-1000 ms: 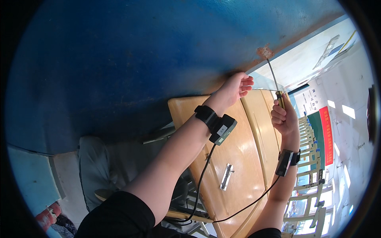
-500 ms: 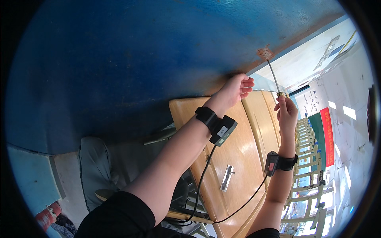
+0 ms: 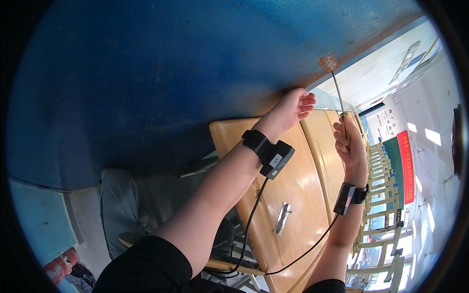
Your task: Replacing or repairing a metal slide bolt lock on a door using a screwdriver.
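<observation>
Risk: screwdriver (image 3: 340, 105) tip sits on a rusty patch (image 3: 329, 62) of the blue wall (image 3: 146, 73), upper right of frame; at that shallow angle it could skid off. Right hand (image 3: 351, 146) is fisted round the handle, shaft running up from it. Left hand (image 3: 288, 108), open, rests flat against the wall above the wooden desk (image 3: 293, 195).

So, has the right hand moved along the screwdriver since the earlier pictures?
Barely. The right hand grips the screwdriver at about the same spot beside the wooden desk, and only its wrist has turned.
</observation>
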